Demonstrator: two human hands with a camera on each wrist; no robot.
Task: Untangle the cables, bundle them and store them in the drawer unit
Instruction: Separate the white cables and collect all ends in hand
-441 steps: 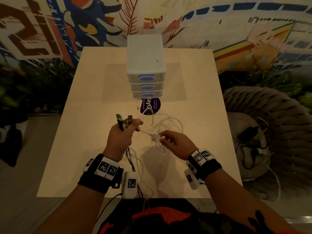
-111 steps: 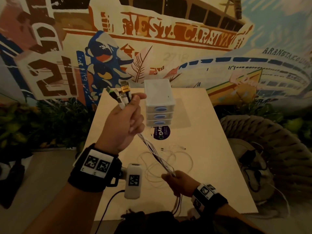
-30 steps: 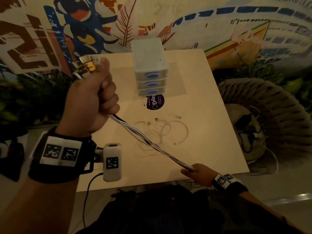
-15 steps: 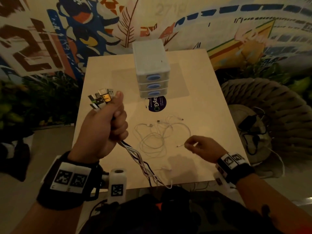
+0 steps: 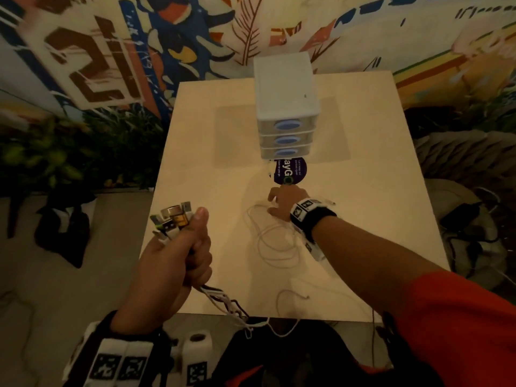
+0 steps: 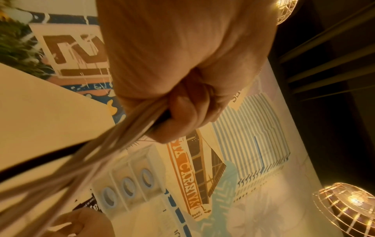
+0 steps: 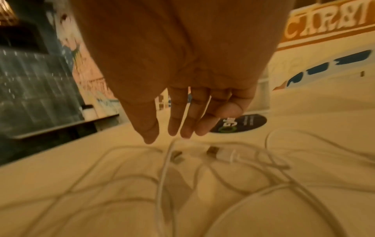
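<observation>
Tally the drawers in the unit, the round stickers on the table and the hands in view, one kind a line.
Drawers: 3
Round sticker: 1
Hands: 2, left hand gripping the cable bundle, right hand over the loose white cables
Total: 6

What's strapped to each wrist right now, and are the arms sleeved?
Left hand: black wristband with white square-code tags and a white camera pod bearing another tag. Right hand: matching black wristband with white coded tags. Forearms bare; an orange-red sleeve covers the right upper arm.
</observation>
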